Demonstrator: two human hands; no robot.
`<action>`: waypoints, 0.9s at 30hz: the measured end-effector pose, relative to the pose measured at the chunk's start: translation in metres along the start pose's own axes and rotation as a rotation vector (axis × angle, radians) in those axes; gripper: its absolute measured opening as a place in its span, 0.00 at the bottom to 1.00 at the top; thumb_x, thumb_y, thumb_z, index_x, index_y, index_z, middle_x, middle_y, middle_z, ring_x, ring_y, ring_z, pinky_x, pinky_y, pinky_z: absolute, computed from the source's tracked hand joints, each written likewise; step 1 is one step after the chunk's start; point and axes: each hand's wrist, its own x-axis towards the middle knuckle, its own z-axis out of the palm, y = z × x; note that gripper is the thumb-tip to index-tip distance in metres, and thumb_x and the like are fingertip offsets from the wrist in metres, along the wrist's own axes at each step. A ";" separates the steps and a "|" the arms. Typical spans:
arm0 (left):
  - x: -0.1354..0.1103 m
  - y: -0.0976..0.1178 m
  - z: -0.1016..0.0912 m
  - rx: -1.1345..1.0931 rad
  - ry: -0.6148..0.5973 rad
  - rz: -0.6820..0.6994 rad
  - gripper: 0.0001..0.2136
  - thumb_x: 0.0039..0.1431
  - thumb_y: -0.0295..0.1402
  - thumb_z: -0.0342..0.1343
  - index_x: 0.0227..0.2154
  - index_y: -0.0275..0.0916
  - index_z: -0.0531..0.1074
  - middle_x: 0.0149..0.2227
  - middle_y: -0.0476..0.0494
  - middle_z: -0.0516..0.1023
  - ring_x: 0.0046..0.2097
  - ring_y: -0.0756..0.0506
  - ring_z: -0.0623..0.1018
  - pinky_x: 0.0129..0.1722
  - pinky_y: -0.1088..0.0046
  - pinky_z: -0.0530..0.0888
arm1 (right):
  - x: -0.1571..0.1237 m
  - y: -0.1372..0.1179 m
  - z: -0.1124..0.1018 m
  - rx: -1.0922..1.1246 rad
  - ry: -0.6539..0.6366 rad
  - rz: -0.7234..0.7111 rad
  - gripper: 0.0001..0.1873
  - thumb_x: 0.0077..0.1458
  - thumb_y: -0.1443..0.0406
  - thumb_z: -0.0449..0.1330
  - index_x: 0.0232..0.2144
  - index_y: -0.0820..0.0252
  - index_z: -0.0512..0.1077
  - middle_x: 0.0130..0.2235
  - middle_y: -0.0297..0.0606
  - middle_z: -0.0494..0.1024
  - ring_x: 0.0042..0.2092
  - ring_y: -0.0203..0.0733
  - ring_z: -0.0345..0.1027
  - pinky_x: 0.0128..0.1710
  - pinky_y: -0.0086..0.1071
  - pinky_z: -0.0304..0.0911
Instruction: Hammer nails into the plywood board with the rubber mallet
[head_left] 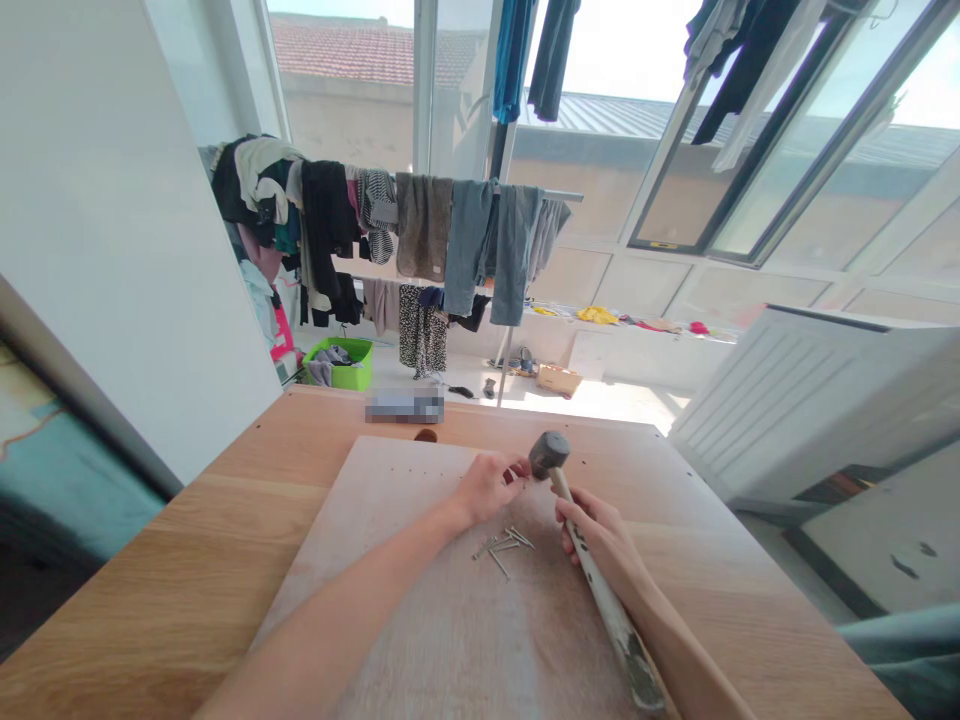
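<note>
My right hand [596, 530] is wrapped around the worn wooden handle of a hammer [611, 610]. The dark, blunt hammer head [549, 453] is just right of my left fingertips, over the far right part of a pale board [420, 590]. My left hand [493, 487] is closed in a pinch at the board; a tiny thin thing, by its look a nail, is mostly hidden at its fingertips. Several loose silver nails [504, 546] lie in a small pile on the board, nearer to me. A row of small dots marks the board's far left part.
The board lies on a wooden table [697, 580]. Near the table's far edge are a blurred box-like item [405, 405] and a small round brown thing [426, 436]. Beyond stand a laundry rack with clothes [424, 225] and a green basket [352, 368]. A white panel [112, 220] rises at left.
</note>
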 end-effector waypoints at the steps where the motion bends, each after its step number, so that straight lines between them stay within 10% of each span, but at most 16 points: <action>1: 0.000 0.000 0.000 0.012 -0.004 -0.002 0.08 0.57 0.26 0.57 0.38 0.38 0.79 0.32 0.48 0.81 0.32 0.49 0.76 0.36 0.76 0.73 | -0.001 -0.001 0.001 0.015 0.006 -0.002 0.17 0.47 0.49 0.61 0.26 0.55 0.66 0.16 0.25 0.67 0.17 0.35 0.62 0.15 0.27 0.57; 27: 0.001 -0.007 0.007 0.039 0.021 -0.081 0.09 0.55 0.27 0.61 0.40 0.38 0.76 0.32 0.47 0.81 0.30 0.50 0.76 0.33 0.75 0.73 | -0.008 0.003 0.002 0.453 -0.091 -0.028 0.14 0.55 0.53 0.58 0.36 0.54 0.61 0.16 0.21 0.68 0.10 0.31 0.56 0.08 0.21 0.50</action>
